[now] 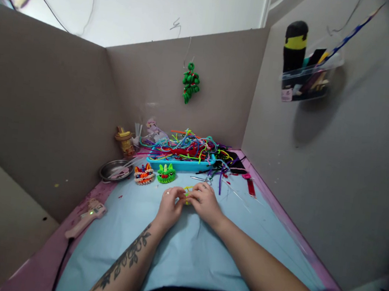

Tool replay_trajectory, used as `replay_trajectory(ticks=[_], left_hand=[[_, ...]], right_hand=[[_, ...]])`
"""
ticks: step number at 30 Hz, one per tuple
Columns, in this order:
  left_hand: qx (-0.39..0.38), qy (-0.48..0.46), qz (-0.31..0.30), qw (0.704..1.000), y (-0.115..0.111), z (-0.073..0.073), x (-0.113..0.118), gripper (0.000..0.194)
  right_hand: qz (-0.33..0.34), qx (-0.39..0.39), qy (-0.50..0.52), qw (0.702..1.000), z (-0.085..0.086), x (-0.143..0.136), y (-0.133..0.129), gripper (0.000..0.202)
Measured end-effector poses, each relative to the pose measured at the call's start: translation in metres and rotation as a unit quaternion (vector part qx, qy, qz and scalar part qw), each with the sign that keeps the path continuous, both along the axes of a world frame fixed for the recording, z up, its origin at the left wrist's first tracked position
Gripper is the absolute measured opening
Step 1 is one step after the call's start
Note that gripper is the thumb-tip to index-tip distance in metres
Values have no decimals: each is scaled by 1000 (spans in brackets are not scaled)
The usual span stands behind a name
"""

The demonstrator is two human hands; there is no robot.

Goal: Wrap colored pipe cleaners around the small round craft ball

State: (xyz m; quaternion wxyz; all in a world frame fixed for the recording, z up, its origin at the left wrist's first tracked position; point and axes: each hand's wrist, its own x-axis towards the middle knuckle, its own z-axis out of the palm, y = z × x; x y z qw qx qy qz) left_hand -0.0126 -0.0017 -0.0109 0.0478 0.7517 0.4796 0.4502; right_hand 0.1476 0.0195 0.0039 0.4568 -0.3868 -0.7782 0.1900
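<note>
Yellow-green piece [186, 202] | between left fingers [177, 191] and right fingers [195, 195] — both pinching it | partly hidden

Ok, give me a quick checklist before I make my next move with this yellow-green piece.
1. Yellow-green piece held: ok, the left hand and right hand are both on it.
2. Scissors close by: ok, lying just beyond the hands.
3. Pipe cleaners stocked: ok, heaped in the blue tray.
4. Loose pipe cleaners gathered: not ok, some lie right of the tray.
5. Glue gun hot: cannot tell; a green light shows on it.
</note>
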Motion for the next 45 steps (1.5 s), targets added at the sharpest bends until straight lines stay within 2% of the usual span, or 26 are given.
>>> replay_trajectory(ticks=[6,12,21,31,38,42,45], left_hand=[[2,-9,-15,1000,3,-2,-3,29],[48,38,-6,998,-1,6,-4,13],[92,94,-9,991,-8,16,-4,8],[65,40,-3,997,-9,14,-1,11],[7,-23,25,999,-8,13,4,16],[-20,-42,29,998,-3,10,4,20],[-9,-42,22,999,-3,10,2,13]], right_hand=[[15,-99,62,993,-3,1,9,16],[37,-148,97,984,-10,2,17,10],[67,-178,118,975,-13,2,18,10],[71,-134,87,985,-8,-1,11,11],[50,-49,42,997,-2,-3,1,19],[54,24,8,998,0,-2,-2,19],[30,1,25,999,-1,-1,0,18]])
